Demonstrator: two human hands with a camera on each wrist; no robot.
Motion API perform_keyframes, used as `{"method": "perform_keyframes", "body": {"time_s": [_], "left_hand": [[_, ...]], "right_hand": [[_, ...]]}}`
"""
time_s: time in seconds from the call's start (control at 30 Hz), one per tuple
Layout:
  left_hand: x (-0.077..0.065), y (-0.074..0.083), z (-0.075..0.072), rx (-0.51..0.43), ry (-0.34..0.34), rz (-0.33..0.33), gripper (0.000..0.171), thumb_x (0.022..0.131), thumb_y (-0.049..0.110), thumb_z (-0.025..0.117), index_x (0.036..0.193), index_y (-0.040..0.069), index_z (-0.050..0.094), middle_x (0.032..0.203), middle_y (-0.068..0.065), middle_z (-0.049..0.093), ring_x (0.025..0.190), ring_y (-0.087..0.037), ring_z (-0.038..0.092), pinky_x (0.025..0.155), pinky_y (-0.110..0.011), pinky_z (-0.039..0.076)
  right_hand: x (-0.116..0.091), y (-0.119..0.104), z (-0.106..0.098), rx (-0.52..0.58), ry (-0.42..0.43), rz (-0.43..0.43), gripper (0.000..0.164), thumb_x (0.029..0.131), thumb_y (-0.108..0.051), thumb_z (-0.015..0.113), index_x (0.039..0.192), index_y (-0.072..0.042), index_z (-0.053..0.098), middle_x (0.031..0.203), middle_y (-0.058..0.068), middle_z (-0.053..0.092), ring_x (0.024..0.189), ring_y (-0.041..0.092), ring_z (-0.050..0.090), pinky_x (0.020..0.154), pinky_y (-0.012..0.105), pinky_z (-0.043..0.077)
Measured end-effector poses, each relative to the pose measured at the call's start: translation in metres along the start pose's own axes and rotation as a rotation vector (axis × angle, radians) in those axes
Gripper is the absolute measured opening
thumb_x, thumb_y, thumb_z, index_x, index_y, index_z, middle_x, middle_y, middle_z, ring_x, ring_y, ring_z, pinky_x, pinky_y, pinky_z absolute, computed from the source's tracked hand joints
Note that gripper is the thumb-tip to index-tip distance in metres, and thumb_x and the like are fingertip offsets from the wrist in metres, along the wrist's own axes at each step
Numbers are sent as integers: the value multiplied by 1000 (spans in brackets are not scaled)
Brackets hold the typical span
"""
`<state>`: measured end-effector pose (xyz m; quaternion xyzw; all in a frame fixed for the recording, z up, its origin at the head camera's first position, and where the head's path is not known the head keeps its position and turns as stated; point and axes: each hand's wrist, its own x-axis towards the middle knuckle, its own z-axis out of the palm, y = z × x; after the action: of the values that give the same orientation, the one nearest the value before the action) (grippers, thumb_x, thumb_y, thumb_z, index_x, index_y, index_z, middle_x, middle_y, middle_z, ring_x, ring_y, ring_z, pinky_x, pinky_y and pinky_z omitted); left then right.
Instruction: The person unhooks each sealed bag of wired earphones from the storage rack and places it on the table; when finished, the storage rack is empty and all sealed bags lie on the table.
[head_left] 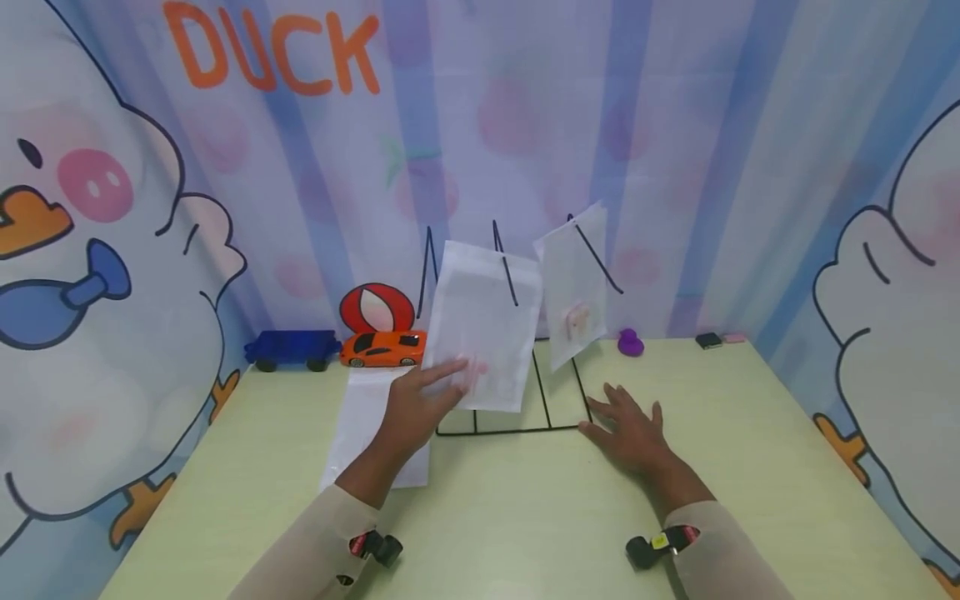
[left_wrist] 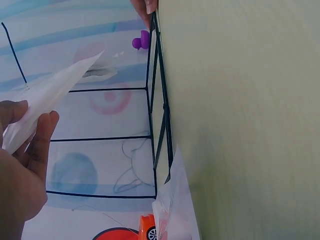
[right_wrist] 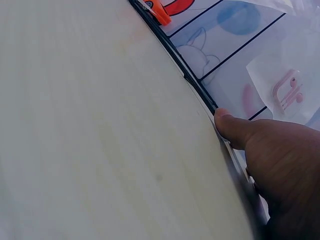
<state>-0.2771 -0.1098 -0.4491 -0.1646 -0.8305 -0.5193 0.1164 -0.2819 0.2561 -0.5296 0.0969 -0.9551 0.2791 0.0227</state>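
Note:
A white translucent packet (head_left: 487, 333) with a pink mark low on it hangs by the middle hook of a black wire rack (head_left: 510, 431). Its lower left edge is pinched by my left hand (head_left: 420, 400); in the left wrist view the thumb and fingers lie on either side of the packet (left_wrist: 50, 97). At the rack's front right corner, my right hand (head_left: 630, 429) grips the wire, its thumb against the front edge and its fingers partly hidden. A second packet (head_left: 592, 283) hangs tilted from the right hook; pink earphones (right_wrist: 289, 91) show on it.
Another white packet (head_left: 360, 425) lies on the table at the rack's left. Along the back edge stand a blue toy truck (head_left: 292, 348), an orange toy car (head_left: 381, 348), a purple duck (head_left: 630, 342) and a small black object (head_left: 707, 341). A patterned curtain (head_left: 675, 167) hangs behind.

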Motion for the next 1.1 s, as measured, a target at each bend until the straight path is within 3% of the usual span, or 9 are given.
{"method": "perform_keyframes", "body": {"time_s": [0.17, 0.63, 0.83, 1.1], "left_hand": [[-10, 5, 0, -1, 8, 46, 40, 102, 20, 78, 141, 22, 75, 149, -8, 72, 141, -35, 66, 102, -50, 64], [-39, 15, 0, 8, 2, 96, 40, 101, 19, 80, 140, 21, 76, 146, -6, 74, 139, -34, 69, 99, -45, 65], [-53, 17, 0, 17, -9, 91, 39, 99, 21, 82, 138, 23, 78, 144, -2, 75, 139, -31, 69, 104, -47, 63], [-68, 23, 3, -60, -36, 4, 38, 97, 18, 83, 134, 23, 80, 144, 0, 75, 139, -28, 69, 106, -41, 63]], "right_hand": [[0, 1, -1, -1, 4, -5, 62, 109, -48, 59, 160, -13, 56, 177, 23, 31, 168, 49, 18, 125, 85, -9], [-1, 2, -1, -6, 7, -6, 61, 110, -49, 58, 161, -15, 55, 178, 22, 30, 169, 48, 18, 125, 85, -9], [-2, 1, 0, 3, -8, 3, 61, 110, -48, 58, 160, -14, 55, 179, 22, 29, 169, 48, 17, 126, 84, -11], [0, 1, 0, -5, -9, 12, 62, 110, -49, 58, 161, -14, 55, 179, 22, 28, 169, 48, 16, 127, 82, -11]]}}
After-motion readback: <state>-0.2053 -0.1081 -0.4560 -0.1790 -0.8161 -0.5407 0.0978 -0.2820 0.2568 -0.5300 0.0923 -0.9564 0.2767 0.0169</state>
